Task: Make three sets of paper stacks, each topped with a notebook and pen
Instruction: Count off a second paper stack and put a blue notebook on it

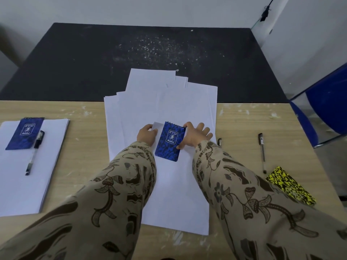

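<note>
A blue spiral notebook (170, 141) lies on the middle paper stack (169, 194). My right hand (197, 135) grips its right edge, thumb on the cover. My left hand (147, 135) rests at the notebook's left side, fingers on a small white sheet (158, 126). More loose sheets (159, 85) fan out behind the stack. On the left, a tidy paper stack (24, 184) carries a second blue notebook (25, 133) and a pen (34, 152). Another pen (262, 152) lies on the wooden table at the right, beside a yellow-black notebook (290, 185).
The wooden table (86, 147) meets a black mat (140, 57) at the back. A blue chair (326, 109) stands at the right. A small dark object (219, 141) peeks out beside my right wrist.
</note>
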